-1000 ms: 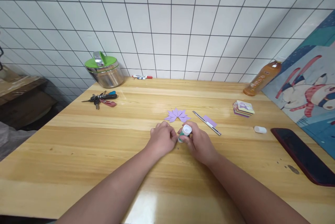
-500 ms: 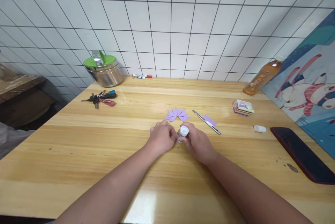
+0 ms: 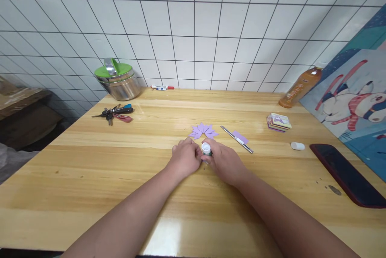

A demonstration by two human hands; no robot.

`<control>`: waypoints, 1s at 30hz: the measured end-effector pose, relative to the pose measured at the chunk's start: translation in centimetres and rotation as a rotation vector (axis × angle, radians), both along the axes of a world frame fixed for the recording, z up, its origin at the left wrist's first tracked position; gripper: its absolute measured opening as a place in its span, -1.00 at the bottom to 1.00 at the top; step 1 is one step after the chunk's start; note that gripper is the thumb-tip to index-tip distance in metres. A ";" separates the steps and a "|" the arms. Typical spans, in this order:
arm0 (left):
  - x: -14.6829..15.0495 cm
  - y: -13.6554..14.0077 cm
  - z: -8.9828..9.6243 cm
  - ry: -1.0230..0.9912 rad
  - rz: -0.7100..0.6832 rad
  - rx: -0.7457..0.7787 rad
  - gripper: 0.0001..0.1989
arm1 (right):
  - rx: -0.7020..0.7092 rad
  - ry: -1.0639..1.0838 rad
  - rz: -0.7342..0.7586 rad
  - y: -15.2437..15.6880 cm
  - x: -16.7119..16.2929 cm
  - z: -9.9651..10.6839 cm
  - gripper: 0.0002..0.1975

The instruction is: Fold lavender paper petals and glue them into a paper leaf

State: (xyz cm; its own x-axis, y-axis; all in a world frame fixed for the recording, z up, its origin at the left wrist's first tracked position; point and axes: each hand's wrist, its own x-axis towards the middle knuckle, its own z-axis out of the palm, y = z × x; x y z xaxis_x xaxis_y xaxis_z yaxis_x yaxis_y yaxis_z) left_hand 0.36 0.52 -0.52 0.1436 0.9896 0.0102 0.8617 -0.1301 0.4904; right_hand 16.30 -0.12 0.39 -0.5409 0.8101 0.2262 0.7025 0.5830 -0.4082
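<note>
My right hand (image 3: 224, 159) is closed around a small glue stick (image 3: 206, 149) with a white end facing up, held close to the tabletop. Right beside it, my left hand (image 3: 186, 156) has its fingers pinched together at the table. A sliver of purple paper shows beneath the glue stick at the left fingertips; most of it is hidden by the hands. Just beyond both hands lies a fan of folded purple paper points (image 3: 203, 130). To its right a slim utility knife (image 3: 237, 139) rests beside a purple paper piece (image 3: 240, 136).
A white cap (image 3: 297, 146), a stack of paper (image 3: 278, 122) and a phone (image 3: 346, 173) lie on the right. An amber drink bottle (image 3: 301, 87) leans at the back right. Keys (image 3: 113, 113), a green-lidded metal pot (image 3: 120, 83) and markers (image 3: 162, 87) are at left and back.
My right hand has moved the glue stick slightly left, closer to the left fingertips. My left hand stays nearly in place. The whole view has shifted a little.
</note>
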 end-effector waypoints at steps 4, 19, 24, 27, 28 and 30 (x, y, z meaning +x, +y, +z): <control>0.0 0.1 0.0 -0.010 0.016 -0.012 -0.85 | -0.008 0.176 -0.049 -0.1 0.7 0.1 -0.70; -0.2 0.3 -0.2 0.005 0.003 -0.009 -0.85 | -0.024 0.229 0.005 0.0 0.3 -1.5 -0.74; -0.2 0.2 -0.3 0.020 0.002 -0.001 -0.86 | -0.045 0.142 0.000 -0.1 0.1 -1.0 -0.74; -0.2 0.2 -0.2 0.017 -0.003 0.006 -0.86 | -0.063 0.089 -0.051 0.0 -0.1 -0.7 -0.69; -0.2 0.2 -0.2 0.015 -0.004 0.007 -0.84 | -0.068 0.080 -0.064 0.1 -0.1 -0.7 -0.67; -0.2 0.1 -0.2 0.012 -0.010 0.006 -0.82 | -0.099 0.127 -0.091 0.2 0.1 -0.7 -0.67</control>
